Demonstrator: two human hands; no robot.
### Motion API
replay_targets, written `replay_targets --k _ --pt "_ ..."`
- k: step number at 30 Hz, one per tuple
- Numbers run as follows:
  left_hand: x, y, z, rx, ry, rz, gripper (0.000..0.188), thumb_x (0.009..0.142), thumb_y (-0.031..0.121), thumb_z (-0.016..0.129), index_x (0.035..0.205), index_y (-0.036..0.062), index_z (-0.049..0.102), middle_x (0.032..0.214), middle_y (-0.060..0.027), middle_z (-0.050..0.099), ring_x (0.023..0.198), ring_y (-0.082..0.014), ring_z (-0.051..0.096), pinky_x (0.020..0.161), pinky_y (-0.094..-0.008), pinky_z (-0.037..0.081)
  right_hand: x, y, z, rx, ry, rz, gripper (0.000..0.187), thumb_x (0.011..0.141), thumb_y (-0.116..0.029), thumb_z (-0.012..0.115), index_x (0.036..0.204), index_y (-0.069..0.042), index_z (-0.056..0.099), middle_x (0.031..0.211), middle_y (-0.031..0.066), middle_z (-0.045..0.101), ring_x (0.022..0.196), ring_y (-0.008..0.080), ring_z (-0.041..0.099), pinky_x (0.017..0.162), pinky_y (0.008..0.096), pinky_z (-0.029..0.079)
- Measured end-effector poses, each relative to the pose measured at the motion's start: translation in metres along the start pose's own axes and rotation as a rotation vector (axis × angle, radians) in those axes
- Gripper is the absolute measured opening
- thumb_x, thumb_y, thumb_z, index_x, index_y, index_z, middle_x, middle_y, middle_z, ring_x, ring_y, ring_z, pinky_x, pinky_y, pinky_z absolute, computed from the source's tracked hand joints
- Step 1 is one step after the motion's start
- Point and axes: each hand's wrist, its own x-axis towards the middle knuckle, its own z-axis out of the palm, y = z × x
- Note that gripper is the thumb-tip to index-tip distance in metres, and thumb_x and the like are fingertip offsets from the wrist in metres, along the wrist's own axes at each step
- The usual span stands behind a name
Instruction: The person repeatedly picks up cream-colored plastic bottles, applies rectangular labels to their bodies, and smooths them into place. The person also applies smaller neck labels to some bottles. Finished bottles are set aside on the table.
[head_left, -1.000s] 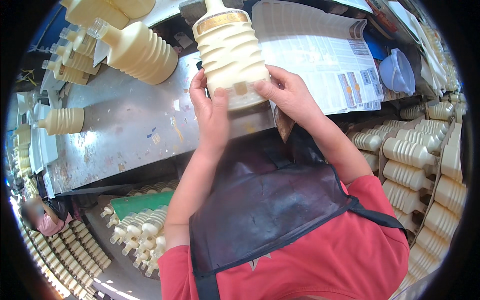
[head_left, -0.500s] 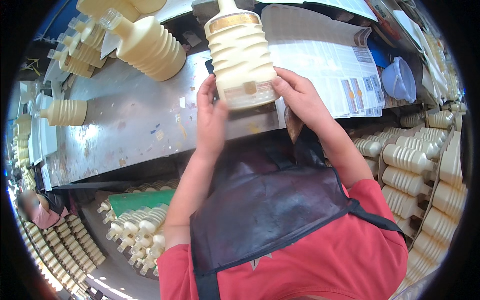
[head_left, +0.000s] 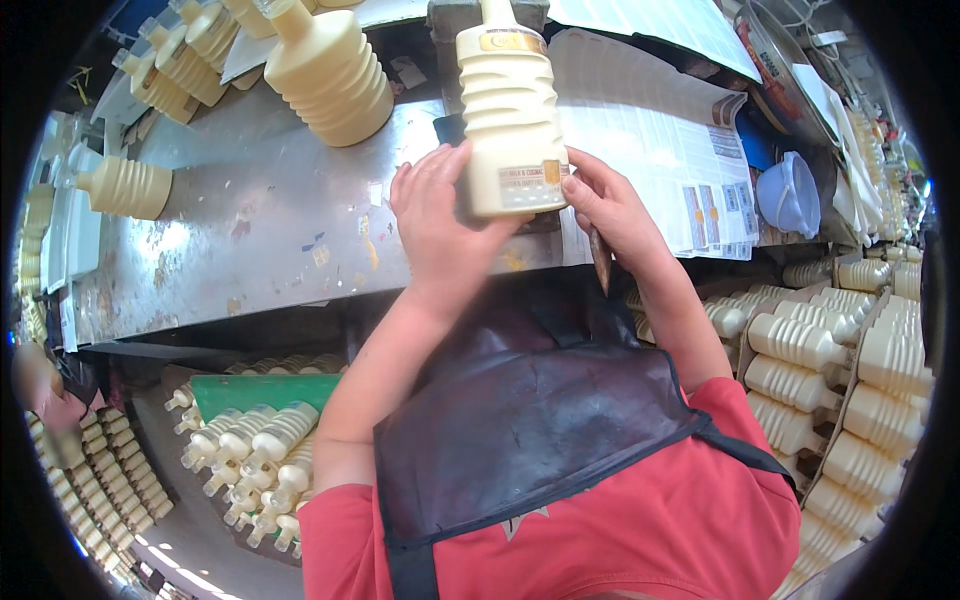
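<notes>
Between my hands is a cream ribbed plastic bottle [head_left: 512, 115], held up over the metal table with its neck pointing away. A gold band runs below its neck, and a clear printed label [head_left: 530, 182] is on its lower side. My left hand [head_left: 440, 215] cups the bottle's lower left side, thumb by the base. My right hand [head_left: 612, 205] grips the lower right side, with thumb at the label's edge. A brown pointed flat tool [head_left: 600, 262] hangs below my right palm; its upper end is hidden by the hand.
The metal table [head_left: 280, 230] has paint marks. Label sheets [head_left: 640, 120] lie at the right, beside a pale blue bucket [head_left: 788, 195]. A large cream bottle [head_left: 330, 85] stands at the back left. Crates of bottles [head_left: 800, 385] fill the lower right; more bottles [head_left: 250, 450] are piled below left.
The bottle has turned, so its label's gold patch sits farther right. My left hand has moved right, its thumb now near the base. My right hand keeps its grip.
</notes>
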Motion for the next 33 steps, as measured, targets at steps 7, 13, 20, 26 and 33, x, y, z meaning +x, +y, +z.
replay_targets --k 7,13,20,26,33 --pt "-0.016 -0.014 0.006 -0.128 -0.133 -0.194 0.089 0.074 0.037 0.089 0.144 0.002 0.048 0.136 -0.0179 0.057 0.133 -0.0359 0.049 0.117 -0.0514 0.028 -0.003 0.005 -0.016 -0.209 0.048 -0.09 0.05 0.103 -0.026 0.063 0.146 -0.002 0.054 0.083 -0.0052 0.053 0.07 0.0037 0.046 0.063 0.0207 0.04" --pt "-0.015 -0.004 0.013 -0.229 -0.139 -0.269 0.091 0.083 0.038 0.077 0.15 -0.0062 0.033 0.145 -0.0255 0.044 0.137 -0.0399 0.039 0.119 -0.0506 0.027 -0.011 0.01 0.006 -0.191 0.142 -0.092 0.049 0.102 -0.022 0.064 0.146 -0.003 0.055 0.083 -0.004 0.055 0.07 0.0049 0.047 0.064 0.0226 0.042" --pt "-0.013 0.001 0.018 -0.334 -0.152 -0.399 0.087 0.087 0.036 0.074 0.15 -0.0069 0.032 0.148 -0.0248 0.042 0.14 -0.0371 0.038 0.119 -0.048 0.028 -0.011 0.021 -0.01 0.103 0.018 -0.076 0.047 0.104 -0.024 0.058 0.147 -0.005 0.054 0.08 -0.0051 0.051 0.066 0.0047 0.045 0.064 0.0199 0.043" --pt "0.001 0.022 0.026 -0.54 -0.095 -0.568 0.08 0.095 0.03 0.068 0.151 -0.0081 0.024 0.149 -0.0262 0.04 0.139 -0.0309 0.042 0.117 -0.0435 0.033 -0.007 0.011 0.012 -0.233 0.155 -0.154 0.042 0.109 -0.029 0.051 0.141 -0.003 0.059 0.09 -0.0012 0.058 0.077 0.0069 0.052 0.068 0.0235 0.046" --pt "0.002 0.02 0.027 -0.588 -0.06 -0.533 0.076 0.098 0.024 0.066 0.151 -0.0066 0.021 0.15 -0.0265 0.037 0.14 -0.0307 0.04 0.119 -0.0425 0.029 0.003 0.028 -0.001 0.036 0.053 -0.1 0.048 0.108 -0.037 0.052 0.139 0.0 0.056 0.114 0.01 0.071 0.099 0.0223 0.067 0.089 0.0367 0.053"
